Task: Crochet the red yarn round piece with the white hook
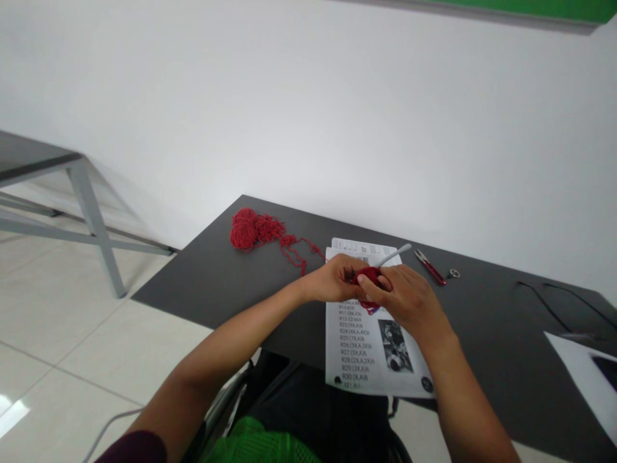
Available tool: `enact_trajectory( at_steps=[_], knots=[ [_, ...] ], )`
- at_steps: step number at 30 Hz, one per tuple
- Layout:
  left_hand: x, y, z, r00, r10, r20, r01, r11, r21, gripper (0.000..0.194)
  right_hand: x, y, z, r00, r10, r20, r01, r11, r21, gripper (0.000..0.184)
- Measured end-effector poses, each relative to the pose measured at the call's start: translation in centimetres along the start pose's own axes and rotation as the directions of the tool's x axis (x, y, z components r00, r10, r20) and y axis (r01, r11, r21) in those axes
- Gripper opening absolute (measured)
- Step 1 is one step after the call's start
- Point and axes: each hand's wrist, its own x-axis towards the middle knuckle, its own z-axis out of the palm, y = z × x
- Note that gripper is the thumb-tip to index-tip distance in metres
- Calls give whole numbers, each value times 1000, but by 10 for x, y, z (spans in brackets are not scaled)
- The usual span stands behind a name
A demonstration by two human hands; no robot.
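A small piece of red crochet work is held between both hands, above a printed pattern sheet. The fingers of my left hand are closed on its left side. From the right, my right hand grips a crochet hook whose grey handle points up and away, with the thumb pressed on the red work. The hook's tip is hidden among the fingers. A loose strand of red yarn runs from my left hand back to a red yarn ball at the table's far left.
Red-handled thread snips lie beyond my right hand, beside a small metal ring. Glasses and a white sheet are farther right on the dark table. Behind it stands a white wall; another table is at left.
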Motion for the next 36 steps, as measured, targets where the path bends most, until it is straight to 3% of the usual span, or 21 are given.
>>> enact_trajectory(
  at_steps=[6, 19, 27, 36],
  knots=[
    [0, 3, 0, 999, -41, -16, 41, 999, 3, 41, -1, 1, 1, 1000, -2, -3, 2, 1000, 9, 45],
    [1, 0, -2, 1000, -16, 3, 16, 1000, 11, 36, -3, 0, 1, 1000, 7, 30, -7, 1000, 9, 46],
    [1, 1, -1, 999, -51, -5, 50, 997, -50, 42, -5, 0, 2, 999, 11, 37, -14, 996, 88, 39],
    [1, 1, -1, 1000, -10, 11, 11, 998, -54, 40, -8, -1, 5, 996, 36, 79, -44, 994, 98, 38]
  ],
)
